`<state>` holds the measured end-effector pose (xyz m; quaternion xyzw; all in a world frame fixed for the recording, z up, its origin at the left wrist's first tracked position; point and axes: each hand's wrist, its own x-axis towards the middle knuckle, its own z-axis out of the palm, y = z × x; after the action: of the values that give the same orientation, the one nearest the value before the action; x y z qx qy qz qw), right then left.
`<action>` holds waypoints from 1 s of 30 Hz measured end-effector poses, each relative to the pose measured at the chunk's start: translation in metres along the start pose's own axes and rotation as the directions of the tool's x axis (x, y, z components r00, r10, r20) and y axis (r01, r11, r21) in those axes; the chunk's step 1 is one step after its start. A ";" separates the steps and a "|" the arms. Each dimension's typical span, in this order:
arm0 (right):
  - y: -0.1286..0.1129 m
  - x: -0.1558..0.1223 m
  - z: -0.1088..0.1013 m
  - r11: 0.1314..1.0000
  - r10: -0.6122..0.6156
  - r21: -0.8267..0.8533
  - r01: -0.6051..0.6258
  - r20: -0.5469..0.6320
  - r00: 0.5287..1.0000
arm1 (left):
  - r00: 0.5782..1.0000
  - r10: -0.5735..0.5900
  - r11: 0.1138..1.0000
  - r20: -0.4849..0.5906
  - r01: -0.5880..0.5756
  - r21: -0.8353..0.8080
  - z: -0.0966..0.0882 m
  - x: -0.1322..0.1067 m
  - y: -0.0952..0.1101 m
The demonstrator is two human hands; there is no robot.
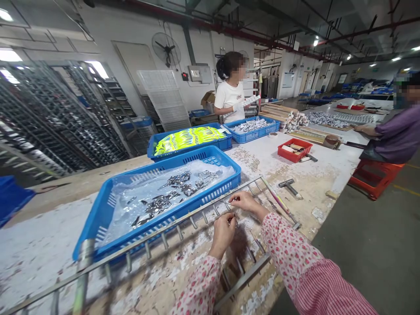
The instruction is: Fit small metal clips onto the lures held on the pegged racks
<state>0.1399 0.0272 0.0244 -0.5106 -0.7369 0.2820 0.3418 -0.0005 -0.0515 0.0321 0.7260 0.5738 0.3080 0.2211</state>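
Note:
A long metal rack (pixel 141 241) with short pegs along its bar lies across the table in front of me. My right hand (pixel 245 203) is at the far part of the rack, thumb and fingers pinched together by a peg. Closer to me, my left hand (pixel 223 234) is curled closed just inside the bar. Whatever small thing either hand holds is too small or hidden to make out. Behind the rack sits a blue basket (pixel 173 222) lined with clear plastic, holding shiny dark metal pieces (pixel 160 202).
A hammer (pixel 290 189) and a red tray (pixel 295 150) of tools lie to the right. Farther back are a blue basket with yellow packets (pixel 190 139) and another with small white pieces (pixel 252 126). A person stands behind; another sits at right.

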 end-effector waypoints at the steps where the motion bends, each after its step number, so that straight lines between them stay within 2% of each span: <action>1: 0.000 0.000 0.000 1.000 0.005 -0.002 -0.005 0.003 1.000 | 1.000 -0.001 1.000 0.000 0.001 -0.003 0.000 0.000 0.000; 7: -0.003 0.002 0.001 0.999 0.023 -0.029 -0.023 0.004 1.000 | 0.994 0.111 0.992 -0.025 -0.112 -0.059 0.002 -0.005 0.001; 10: -0.009 -0.007 -0.003 0.995 -0.016 -0.097 0.013 -0.032 0.999 | 0.992 0.126 0.989 -0.007 -0.126 -0.075 0.001 -0.006 0.001; 12: -0.013 -0.024 -0.010 0.982 -0.067 -0.180 0.048 -0.100 0.993 | 0.991 0.121 0.991 0.050 -0.118 -0.056 -0.002 -0.004 0.002; 14: -0.012 -0.050 -0.017 0.966 -0.064 -0.256 0.025 -0.146 0.987 | 0.985 0.117 0.993 0.128 -0.111 -0.048 -0.005 -0.002 0.003; 17: -0.002 -0.097 -0.019 0.938 0.047 -0.342 -0.062 -0.053 0.998 | 0.973 0.101 0.994 0.207 -0.089 -0.065 -0.004 0.000 0.006; 19: 0.005 -0.124 -0.014 0.926 0.069 -0.373 -0.051 0.036 0.997 | 0.971 0.094 0.994 0.219 -0.078 -0.083 0.000 0.000 0.008; 21: 0.009 -0.142 -0.005 0.929 0.051 -0.368 -0.021 0.073 0.996 | 0.970 0.099 0.992 0.221 -0.077 -0.104 0.003 0.000 0.009; 23: 0.008 -0.150 0.002 0.944 0.050 -0.327 -0.028 0.060 0.997 | 0.970 0.105 0.990 0.218 -0.080 -0.118 0.005 -0.001 0.009; 30: -0.003 -0.149 0.010 0.964 0.195 -0.166 -0.208 -0.088 0.977 | 0.961 0.072 0.993 0.265 -0.043 -0.114 0.002 -0.009 0.006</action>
<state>0.1672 -0.1151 -0.0113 -0.6205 -0.6903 0.2316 0.2913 0.0033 -0.0617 0.0328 0.7646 0.4997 0.2431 0.3264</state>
